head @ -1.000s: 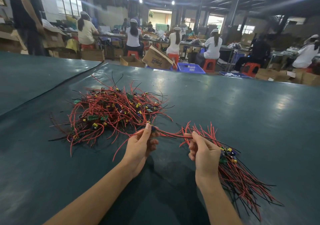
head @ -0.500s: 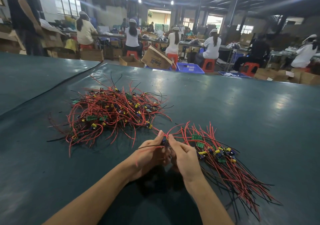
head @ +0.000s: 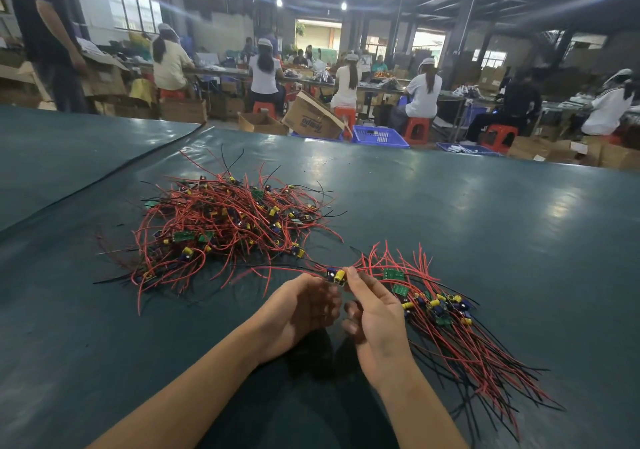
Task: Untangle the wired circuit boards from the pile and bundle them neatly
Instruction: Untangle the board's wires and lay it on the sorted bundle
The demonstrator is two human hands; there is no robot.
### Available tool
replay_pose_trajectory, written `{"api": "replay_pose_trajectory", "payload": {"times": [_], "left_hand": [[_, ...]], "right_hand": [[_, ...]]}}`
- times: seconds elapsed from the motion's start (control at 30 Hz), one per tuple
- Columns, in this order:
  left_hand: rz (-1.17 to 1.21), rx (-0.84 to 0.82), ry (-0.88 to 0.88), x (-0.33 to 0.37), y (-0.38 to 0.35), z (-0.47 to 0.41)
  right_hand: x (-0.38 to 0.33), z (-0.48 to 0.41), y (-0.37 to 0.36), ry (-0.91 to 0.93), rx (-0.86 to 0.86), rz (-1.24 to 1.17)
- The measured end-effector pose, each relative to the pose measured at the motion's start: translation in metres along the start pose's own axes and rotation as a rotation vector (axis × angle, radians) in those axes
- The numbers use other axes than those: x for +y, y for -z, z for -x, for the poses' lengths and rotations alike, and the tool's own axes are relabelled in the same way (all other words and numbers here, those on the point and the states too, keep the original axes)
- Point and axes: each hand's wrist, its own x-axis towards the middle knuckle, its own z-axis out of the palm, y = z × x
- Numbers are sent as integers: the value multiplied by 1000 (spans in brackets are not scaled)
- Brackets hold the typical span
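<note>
Hands first: your left hand (head: 298, 310) and right hand (head: 375, 313) sit close together just above the dark green table (head: 485, 227), palms turned toward each other. Your right hand pinches a small circuit board (head: 336, 275) between thumb and forefinger. The board carries a yellow part and a blue part, and red wires run off it to both sides. Your left hand is blurred, its fingers curved toward the right one. Whether it holds anything cannot be told, though a red wire from the board passes just above it.

Just to the right of your right hand lies the bundle (head: 450, 331). Its boards are gathered near your hand, and red and black wires fan away toward the lower right corner.

Farther out and to your left sits the pile (head: 225, 227), a loose tangle of red and black wires with green boards and yellow parts all through it. A few stray wires reach from it toward the bundle.

Past the table's far edge, a tilted cardboard box (head: 311, 116) stands beside a blue crate (head: 379, 135). Workers (head: 265, 74) sit on red stools (head: 415, 126) at long benches, backs to you.
</note>
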Motion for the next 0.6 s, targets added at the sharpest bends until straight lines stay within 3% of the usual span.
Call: {"api": "replay_pose_trajectory", "payload": {"times": [0.2, 0.6], "left_hand": [[-150, -13, -215, -7, -2, 3], [-234, 80, -315, -5, -13, 11]], "right_hand": [[-2, 3, -2, -16, -13, 2], [5, -4, -2, 66, 105, 18]]}}
